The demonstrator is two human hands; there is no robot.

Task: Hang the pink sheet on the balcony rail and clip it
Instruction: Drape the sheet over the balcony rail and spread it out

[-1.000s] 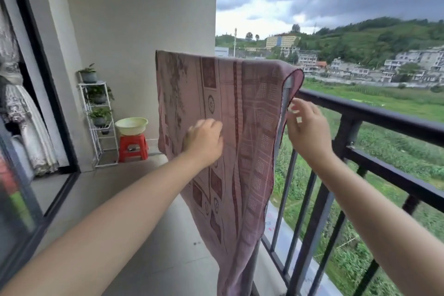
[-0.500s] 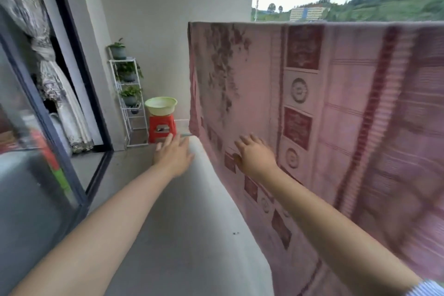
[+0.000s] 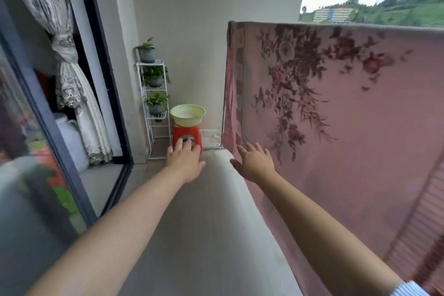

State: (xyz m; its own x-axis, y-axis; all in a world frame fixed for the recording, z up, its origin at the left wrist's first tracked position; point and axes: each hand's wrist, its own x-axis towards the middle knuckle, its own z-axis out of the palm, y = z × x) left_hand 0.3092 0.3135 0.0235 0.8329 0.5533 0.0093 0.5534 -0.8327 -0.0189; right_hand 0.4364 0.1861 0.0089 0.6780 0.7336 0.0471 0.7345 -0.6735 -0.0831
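— Pink floral cloth sheet (image 3: 348, 113)?
— Draped at frame right, hung full length.
— Hands?
— Left hand (image 3: 183, 160) and right hand (image 3: 255, 163), centre frame, fingers spread; nothing is held.

one sheet (image 3: 348, 127), three potted plants (image 3: 147, 51), two hands (image 3: 185, 161)
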